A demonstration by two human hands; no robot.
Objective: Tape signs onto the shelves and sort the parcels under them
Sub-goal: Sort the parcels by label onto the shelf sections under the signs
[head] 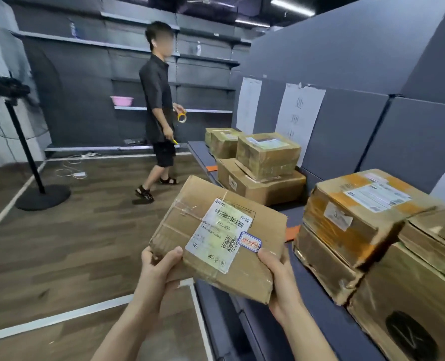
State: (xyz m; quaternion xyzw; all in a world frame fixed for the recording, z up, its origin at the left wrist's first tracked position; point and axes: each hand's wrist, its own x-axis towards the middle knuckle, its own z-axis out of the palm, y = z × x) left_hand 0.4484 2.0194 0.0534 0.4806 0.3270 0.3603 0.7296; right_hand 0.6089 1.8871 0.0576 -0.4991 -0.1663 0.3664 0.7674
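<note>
Cardboard parcel (pixel 216 238), flat, creased, tape-glossy, nearly square, white label up, is held level just off the shelf (pixel 310 295) front edge. Left hand (pixel 161 267) pinches the near-left corner, thumb on top. Right hand (pixel 278 272) grips the near-right edge. Bare shelf between stacked boxes (pixel 367 230) lies at 2 o'clock, nearer the right hand, below the paper sign (pixel 301 115).

parcel (pixel 217 237) – gripped by left hand (pixel 159 267), right hand (pixel 278 272) | signs (pixel 298 118) taped on shelf (pixel 346 131)
</note>
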